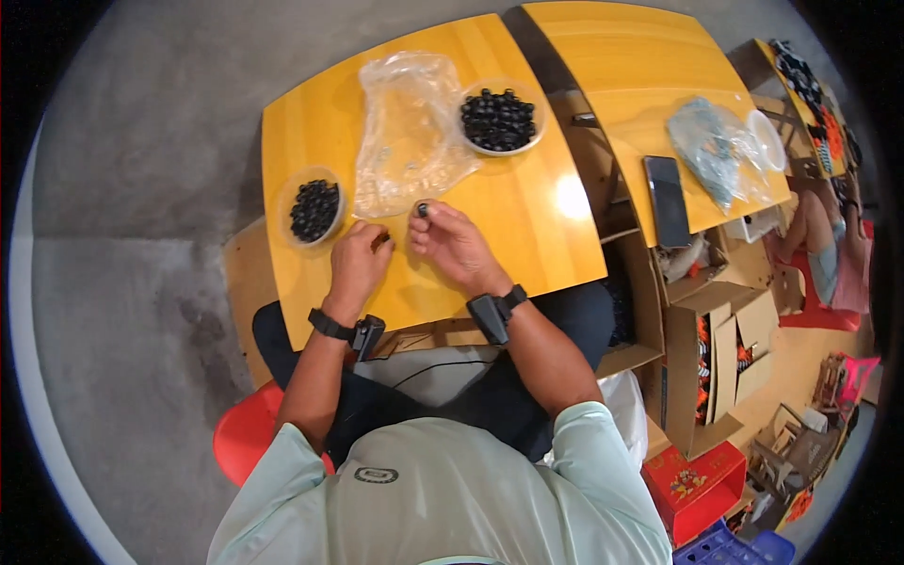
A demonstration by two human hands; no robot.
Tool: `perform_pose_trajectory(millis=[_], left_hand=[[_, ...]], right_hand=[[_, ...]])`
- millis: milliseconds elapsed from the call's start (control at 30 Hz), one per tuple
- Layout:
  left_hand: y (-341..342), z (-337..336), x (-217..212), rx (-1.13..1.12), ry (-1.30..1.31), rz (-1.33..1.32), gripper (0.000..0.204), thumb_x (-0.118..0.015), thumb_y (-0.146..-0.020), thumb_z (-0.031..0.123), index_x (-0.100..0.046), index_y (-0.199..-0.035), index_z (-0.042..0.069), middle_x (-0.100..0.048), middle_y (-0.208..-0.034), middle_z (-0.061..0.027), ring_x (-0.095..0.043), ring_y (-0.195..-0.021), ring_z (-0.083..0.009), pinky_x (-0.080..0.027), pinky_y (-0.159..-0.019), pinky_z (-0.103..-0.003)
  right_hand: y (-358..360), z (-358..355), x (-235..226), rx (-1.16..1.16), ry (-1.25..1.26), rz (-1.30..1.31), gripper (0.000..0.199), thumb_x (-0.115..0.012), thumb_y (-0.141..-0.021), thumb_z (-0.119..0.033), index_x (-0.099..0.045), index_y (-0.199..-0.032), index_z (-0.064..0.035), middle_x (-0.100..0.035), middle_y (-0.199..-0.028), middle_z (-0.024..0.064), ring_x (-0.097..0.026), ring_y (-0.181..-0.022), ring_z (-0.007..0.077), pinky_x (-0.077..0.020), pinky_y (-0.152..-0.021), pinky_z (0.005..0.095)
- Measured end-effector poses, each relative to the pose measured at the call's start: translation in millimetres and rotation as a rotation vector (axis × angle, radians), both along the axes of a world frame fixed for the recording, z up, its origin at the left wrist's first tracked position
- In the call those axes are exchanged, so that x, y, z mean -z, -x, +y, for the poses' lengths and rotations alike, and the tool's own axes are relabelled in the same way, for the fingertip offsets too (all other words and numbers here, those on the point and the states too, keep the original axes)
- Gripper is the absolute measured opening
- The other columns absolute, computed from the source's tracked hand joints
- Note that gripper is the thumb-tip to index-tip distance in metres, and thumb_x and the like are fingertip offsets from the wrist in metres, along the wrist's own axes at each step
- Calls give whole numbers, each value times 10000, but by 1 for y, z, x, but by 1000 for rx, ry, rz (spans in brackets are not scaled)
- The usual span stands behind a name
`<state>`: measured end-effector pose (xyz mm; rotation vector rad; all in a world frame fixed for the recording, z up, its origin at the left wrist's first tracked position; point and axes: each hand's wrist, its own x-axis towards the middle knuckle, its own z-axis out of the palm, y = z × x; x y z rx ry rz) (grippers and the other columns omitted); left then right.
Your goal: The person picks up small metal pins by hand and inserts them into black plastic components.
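My right hand [457, 245] is above the near part of the yellow table, pinching a small round black piece [422, 210] between thumb and fingertips. Beside it, my left hand [358, 264] is closed, fingers curled; something small and dark shows at its fingertips, too little to name. Left of that hand stands a clear round tub [284, 209] holding many small black pieces [314, 210]. A second clear tub [539, 122], at the far right of the table, holds more black pieces [497, 121]. Between the tubs, a crumpled clear plastic bag [405, 132] lies flat.
A second yellow table [631, 56] to the right bears a black phone [668, 202], a plastic bag with bluish contents [706, 141] and a white lid [767, 141]. Cardboard boxes [692, 377] and a red box [697, 485] stand below. Another person [824, 254] sits at the far right.
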<state>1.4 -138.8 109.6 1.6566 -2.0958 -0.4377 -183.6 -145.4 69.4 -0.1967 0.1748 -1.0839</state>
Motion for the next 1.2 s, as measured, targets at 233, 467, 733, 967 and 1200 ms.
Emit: perform_pose_trajectory(millis=[233, 467, 733, 967, 1200], left_hand=[[1, -4, 7, 41, -6, 107, 136, -675, -822, 42, -664, -940, -25, -632, -841, -140, -644, -726, -269, -509, -666, -368], [14, 0, -24, -99, -333, 796, 138, -604, -931, 51, -657, -1018, -41, -565, -805, -17, -554, -683, -70, -460, -607, -235], [34, -5, -45, 26, -230, 700, 129, -585, -951, 25, -654, -1030, -49, -623, -854, -17, -568, -693, -56, -448, -587, -199], [26, -10, -28, -85, -269, 779, 90, -633, -930, 18, -670, -989, -38, -674, -823, -39, -591, -673, -54, -438, -530, -179], [44, 6, -31, 8, -100, 661, 79, -638, -917, 9, -690, -967, -24, -637, -834, -31, -597, -703, -73, -469, -571, -200]], right_hand=[[3, -1, -2, -32, 46, 7, 178, -577, -973, -246, -550, -988, -70, -486, -854, 19, -472, -786, 133, -418, -705, 269], [0, 1, -3, -28, 39, 22, 186, -588, -972, -245, -553, -992, -64, -509, -853, 19, -492, -783, 132, -428, -704, 270], [0, 3, 1, -7, 58, 138, 241, -614, -968, -250, -611, -1095, -45, -625, -918, 30, -598, -813, 121, -500, -729, 256], [-4, 4, -4, 2, 92, 103, 300, -602, -980, -261, -606, -1164, -24, -638, -949, 31, -617, -861, 112, -532, -752, 242], [-7, 22, 2, 96, 96, 54, 299, -575, -994, -251, -607, -1163, -7, -652, -1057, 65, -643, -962, 151, -553, -832, 267]])
